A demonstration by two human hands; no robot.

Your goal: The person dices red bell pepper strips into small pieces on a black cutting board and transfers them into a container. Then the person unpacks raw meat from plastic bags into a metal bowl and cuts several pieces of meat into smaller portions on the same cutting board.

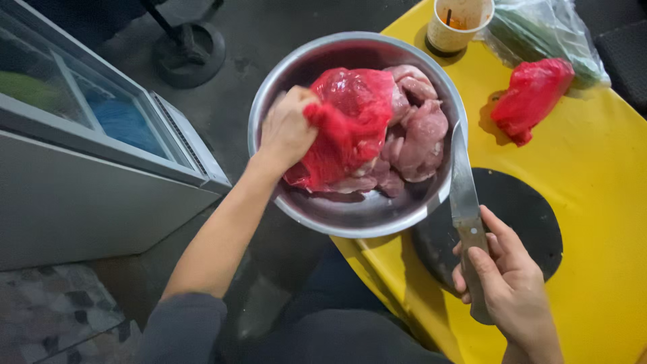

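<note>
Yellow tabletop (593, 202) fills the right of this cramped work corner, with bare dark floor beside it and a glass-topped chest freezer (101, 121) along the left wall. A person leans over a wide steel bowl (317, 61) that juts past the table's near edge and holds pale pink cuts of raw meat (421, 138). The left hand (288, 128) is fisted tight around the gathered neck of a red plastic bag (350, 121), which lies inside the bowl on top of the meat. The right hand (505, 283) wraps its fingers closed around the pale handle of a knife (465, 202), blade pointing away along the bowl's rim, above a round black cutting board (532, 222).

By the look of it, the bag is thin, limp and wet, likely slick to the touch and heavy with what it carries; the bunched neck seems the only sure place to grip it, since the film elsewhere would slide or tear. The meat itself looks soft and slippery.

Farther back on the table lie a second red bag (532, 98), a clear bag of green vegetables (546, 30) and a paper cup (459, 23). A dark stand base (189, 50) sits on the floor behind the bowl, and patterned tiles show at lower left.
</note>
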